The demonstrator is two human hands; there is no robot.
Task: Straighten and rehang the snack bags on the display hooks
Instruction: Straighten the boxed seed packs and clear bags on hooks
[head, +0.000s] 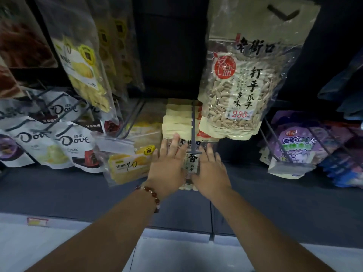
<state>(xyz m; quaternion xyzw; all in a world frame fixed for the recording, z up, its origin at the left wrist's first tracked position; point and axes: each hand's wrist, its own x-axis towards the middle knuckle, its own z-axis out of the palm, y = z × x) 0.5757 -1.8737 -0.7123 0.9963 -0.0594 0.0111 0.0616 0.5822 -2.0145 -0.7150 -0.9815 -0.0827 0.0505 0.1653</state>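
Note:
A row of beige sunflower-seed bags (pixel 177 119) hangs on a dark display hook (pixel 194 130) in the middle of the rack. My left hand (pixel 169 166) lies flat with straight fingers against the left side of the front seed bag (pixel 191 163). My right hand (pixel 211 171) presses its right side, fingers extended. The front bag shows between both hands, its lower part mostly covered. A larger seed bag (pixel 241 83) hangs on a higher hook at upper right.
Dove chocolate bags (pixel 64 142) hang at left, yellow dried-fruit bags (pixel 125 165) beside my left hand, more of them (pixel 84 61) above. Purple grape-candy bags (pixel 294 152) hang at right. A dark shelf edge (pixel 196 222) runs below.

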